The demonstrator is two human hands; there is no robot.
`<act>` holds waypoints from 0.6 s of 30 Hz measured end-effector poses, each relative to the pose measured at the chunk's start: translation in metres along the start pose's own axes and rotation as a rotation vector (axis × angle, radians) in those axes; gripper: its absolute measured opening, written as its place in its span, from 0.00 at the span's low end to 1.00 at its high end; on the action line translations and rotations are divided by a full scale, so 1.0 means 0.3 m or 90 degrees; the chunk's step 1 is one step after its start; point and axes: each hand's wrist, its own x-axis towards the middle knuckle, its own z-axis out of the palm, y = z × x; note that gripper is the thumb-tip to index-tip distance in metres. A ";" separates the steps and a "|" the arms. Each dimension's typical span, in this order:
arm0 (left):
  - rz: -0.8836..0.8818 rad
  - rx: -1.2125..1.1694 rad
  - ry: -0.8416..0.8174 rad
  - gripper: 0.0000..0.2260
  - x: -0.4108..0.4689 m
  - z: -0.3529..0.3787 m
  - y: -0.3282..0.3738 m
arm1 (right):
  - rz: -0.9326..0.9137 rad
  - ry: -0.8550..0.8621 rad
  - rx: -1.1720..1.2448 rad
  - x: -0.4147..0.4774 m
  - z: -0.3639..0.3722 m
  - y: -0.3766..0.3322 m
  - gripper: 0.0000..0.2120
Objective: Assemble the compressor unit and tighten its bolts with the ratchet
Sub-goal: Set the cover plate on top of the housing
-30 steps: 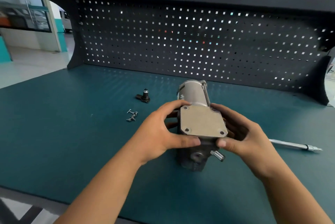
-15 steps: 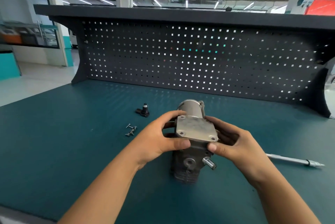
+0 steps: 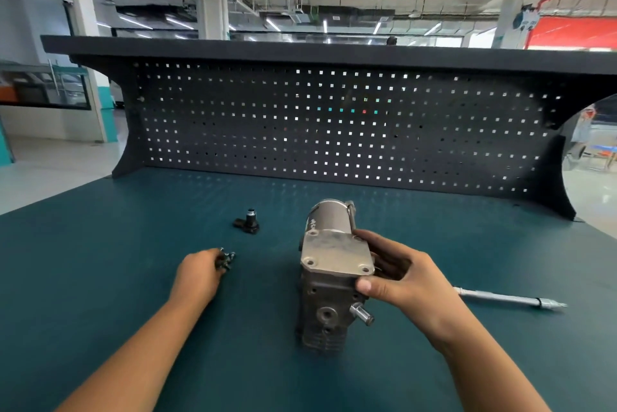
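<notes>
Head view: one wide frame looking down on a teal bench top (image 3: 100,278), with the compressor unit (image 3: 325,305) near the centre.
Compressor unit: stands on the bench top, its dark finned block nearest the onlooker and its silver motor cylinder (image 3: 330,216) at the far end.
Cover plate (image 3: 335,253): lies flat on top of the compressor unit, its corners roughly in line with the block; the corner holes that show look empty.
Right hand (image 3: 404,278): grips the cover plate along its right edge, thumb at the near corner and fingers curled round the far one, steadying it.
Left hand (image 3: 198,273): reaches to the left of the compressor unit, fingertips at the bolts (image 3: 227,258); whether it has one pinched cannot be told, as the hand's back hides the fingers.
Bolts: a small dark cluster on the bench top, left of the compressor unit and well apart from it.
Ratchet (image 3: 507,299): lies on the bench top to the right of the compressor unit, untouched, its near end hidden behind the right wrist.
Black fitting (image 3: 248,223): lies loose, left of and beyond the compressor unit.
Done, by judgement: the cover plate is placed and aligned.
Left, by judgement: picking up the bolts, starting each in a corner hole, then tightening them with the ratchet; the task appears to be at an early stage.
</notes>
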 end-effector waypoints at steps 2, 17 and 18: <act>0.001 0.007 0.010 0.12 -0.009 -0.008 0.003 | 0.002 0.000 -0.006 0.001 -0.001 0.001 0.31; 0.233 -0.701 -0.167 0.06 -0.367 -0.400 0.434 | 0.011 0.000 -0.015 0.005 -0.011 0.005 0.36; 0.235 -0.681 -0.159 0.06 -0.372 -0.396 0.436 | 0.011 -0.003 -0.013 0.005 -0.012 0.005 0.36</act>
